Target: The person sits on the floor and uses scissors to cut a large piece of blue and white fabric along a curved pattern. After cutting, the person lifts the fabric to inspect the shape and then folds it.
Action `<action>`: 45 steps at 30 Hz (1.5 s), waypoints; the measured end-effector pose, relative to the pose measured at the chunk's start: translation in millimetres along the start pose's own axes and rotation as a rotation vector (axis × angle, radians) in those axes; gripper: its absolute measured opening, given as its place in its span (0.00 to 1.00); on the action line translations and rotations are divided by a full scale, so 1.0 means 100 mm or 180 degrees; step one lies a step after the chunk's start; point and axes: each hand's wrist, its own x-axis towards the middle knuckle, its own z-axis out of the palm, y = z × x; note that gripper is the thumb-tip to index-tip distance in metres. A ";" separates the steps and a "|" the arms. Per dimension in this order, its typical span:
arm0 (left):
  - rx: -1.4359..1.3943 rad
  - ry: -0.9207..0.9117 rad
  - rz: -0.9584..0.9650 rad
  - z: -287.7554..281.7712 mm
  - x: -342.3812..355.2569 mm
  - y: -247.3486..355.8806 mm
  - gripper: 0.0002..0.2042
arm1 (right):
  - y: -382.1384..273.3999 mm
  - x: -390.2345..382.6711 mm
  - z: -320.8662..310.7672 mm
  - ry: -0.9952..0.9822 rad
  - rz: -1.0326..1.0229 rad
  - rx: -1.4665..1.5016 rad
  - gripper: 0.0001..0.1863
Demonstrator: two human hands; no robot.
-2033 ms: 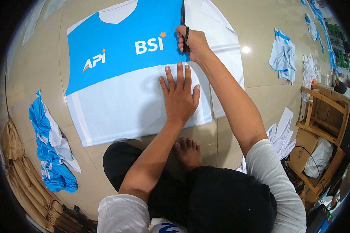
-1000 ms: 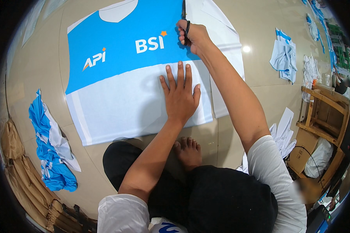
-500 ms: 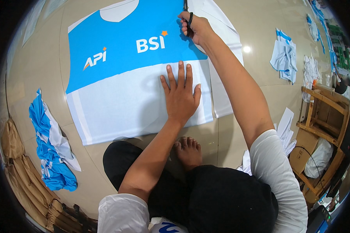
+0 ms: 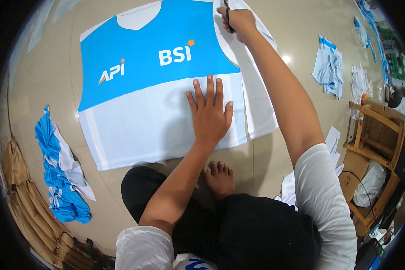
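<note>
A flat shirt panel (image 4: pixel 121 135), blue above and white below with pale lettering and orange stars, lies on the tiled floor. My left hand (image 4: pixel 210 114) rests flat on its white lower part, fingers spread. At the panel's upper right, my right hand (image 4: pixel 242 24) is closed round the black handles of a pair of scissors (image 4: pixel 231 20). Their blades point away from me along the armhole edge and run partly out of the top of the picture. A white offcut (image 4: pixel 258 105) lies along the panel's right side, separated from it by a narrow gap.
Crumpled blue and white cloth (image 4: pixel 60 168) lies on the left, beside brown wrapped bundles (image 4: pixel 31 202). On the right are another cloth piece (image 4: pixel 328 67), white scraps (image 4: pixel 289 189) and a wooden frame (image 4: pixel 378 130) with a cardboard box (image 4: pixel 352 173). My bare foot (image 4: pixel 219 177) is just below the panel.
My right hand has moved a little right and away with the scissors. The white offcut has shifted right, opening the gap at the armhole. My left hand stays pressed in place.
</note>
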 end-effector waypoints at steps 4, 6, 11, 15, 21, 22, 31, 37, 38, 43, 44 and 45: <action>-0.0001 0.0074 -0.0045 -0.09 0.01 -0.06 0.38 | 0.04 -0.39 -0.25 0.1199 -0.1527 -0.2536 0.24; -0.0191 0.0049 -0.0149 -0.04 0.03 -0.04 0.39 | 0.41 -0.56 -0.50 0.1377 -0.1583 -0.2562 0.26; 0.0365 0.0478 -0.1047 -0.34 0.45 -0.57 0.42 | 1.14 -1.35 -1.18 0.2168 -0.2000 -0.2541 0.20; 0.0843 0.0880 -0.2032 -0.50 0.68 -1.42 0.43 | 1.87 -2.24 -1.89 0.2550 -0.1233 -0.2823 0.22; 0.1216 0.0753 -0.2060 -0.76 0.86 -2.02 0.43 | 2.64 -3.68 -2.69 0.2966 -0.0522 -0.2553 0.22; 0.1221 0.0719 -0.2027 -0.76 0.91 -2.06 0.43 | 2.72 -3.90 -2.82 0.3020 -0.0283 -0.2531 0.21; 0.1229 -0.0214 0.0434 -1.06 1.36 -2.31 0.39 | 2.97 -4.76 -3.12 0.3119 0.0739 -0.2134 0.22; 0.0456 0.0782 -0.0126 -1.29 0.65 -2.10 0.38 | 2.97 -4.32 -3.12 0.3312 0.0190 -0.1706 0.20; 0.0436 0.0883 -0.0449 -1.27 0.39 -2.11 0.41 | 2.92 -4.20 -3.04 0.3204 0.0013 -0.1628 0.20; 0.0721 -0.0276 -0.1135 -1.29 -0.43 -2.16 0.51 | 2.48 -3.68 -2.49 0.2550 -0.0875 -0.1508 0.14; 0.0781 -0.0214 -0.0929 -1.35 -0.47 -2.24 0.52 | 2.32 -3.61 -2.36 0.2373 -0.0916 -0.1338 0.14; 0.0832 -0.0314 -0.0782 -1.40 -0.47 -2.33 0.53 | 2.39 -3.55 -2.44 0.2244 -0.0961 -0.1804 0.17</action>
